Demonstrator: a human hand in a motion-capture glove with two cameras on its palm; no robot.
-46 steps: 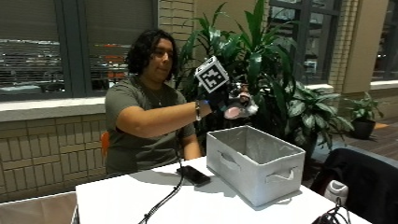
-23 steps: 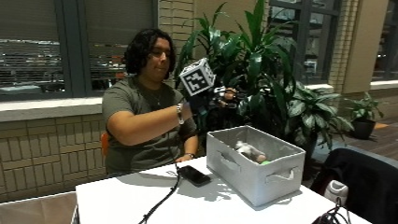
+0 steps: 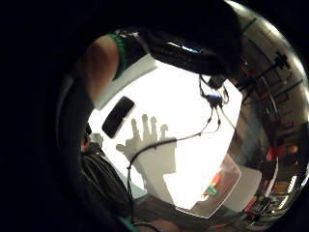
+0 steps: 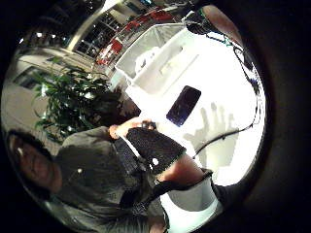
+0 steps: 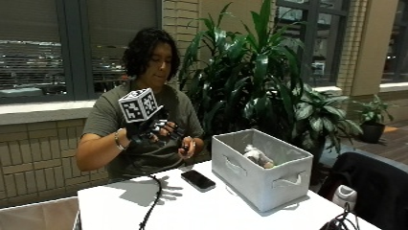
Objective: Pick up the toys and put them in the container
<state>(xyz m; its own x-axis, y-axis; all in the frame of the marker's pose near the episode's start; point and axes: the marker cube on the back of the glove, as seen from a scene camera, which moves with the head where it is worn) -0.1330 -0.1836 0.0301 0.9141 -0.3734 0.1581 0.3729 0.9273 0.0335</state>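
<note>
Room: brick wall, dark windows and large leafy plants (image 5: 255, 81) stand behind a white bench (image 5: 191, 206).
Bench front: a black cable (image 5: 152, 201) trails across the white top toward its near edge.
Phone: a dark phone (image 5: 198, 179) lies flat on the bench, just beside the container's near end wall; the little finger side palm view shows it (image 3: 118, 116) next to the shadow of a spread hand.
Container: a pale fabric container (image 5: 261, 170) with cloth handles stands on the bench to the person's left, open at the top; in the thumb side palm view it (image 4: 155, 53) sits just beyond the phone (image 4: 183, 105).
Toys: a light, soft-looking toy (image 5: 257, 155) lies inside the container, against the far wall; what kind of toy cannot be told.
Right hand: the gloved right hand (image 5: 153, 130) hangs in the air above the bench, in front of the person's chest, well apart from the container.
Fingers: the fingers (image 5: 171, 129) are spread and relaxed, holding nothing.
Other hand: the bare hand (image 5: 187, 146) is near the chest, just beside the glove, with something small and dark at its fingertips.
Chair: a dark garment hangs over a chair (image 5: 369, 184) past the bench end.
</note>
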